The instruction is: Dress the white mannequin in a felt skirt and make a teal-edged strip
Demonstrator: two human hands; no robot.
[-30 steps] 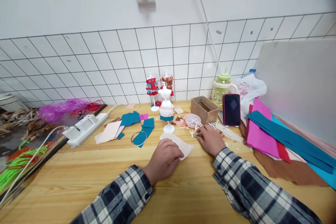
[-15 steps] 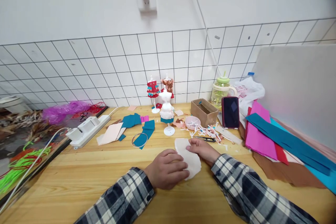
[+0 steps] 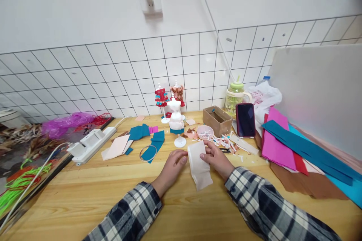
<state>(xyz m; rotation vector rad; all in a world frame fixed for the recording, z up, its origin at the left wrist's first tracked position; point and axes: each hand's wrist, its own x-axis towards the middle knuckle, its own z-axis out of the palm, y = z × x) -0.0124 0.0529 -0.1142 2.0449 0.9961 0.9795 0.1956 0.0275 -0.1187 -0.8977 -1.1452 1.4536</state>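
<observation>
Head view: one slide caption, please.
The right hand holds a pale, cloth-like strip near a small white mannequin.

Bare worktop (image 3: 183,218) between the forearms, open towards the wearer; more clear wood left of the left hand (image 3: 171,167). Gap between hands taken up by a pale sheet (image 3: 200,169), pinched in the right hand (image 3: 217,160). Straight ahead obstructed: white dress form (image 3: 175,115) upright, two dressed forms close behind. Ahead-right: bowl (image 3: 205,131), box (image 3: 217,122), standing phone (image 3: 245,119). Power strip (image 3: 93,145) bars far left.
</observation>
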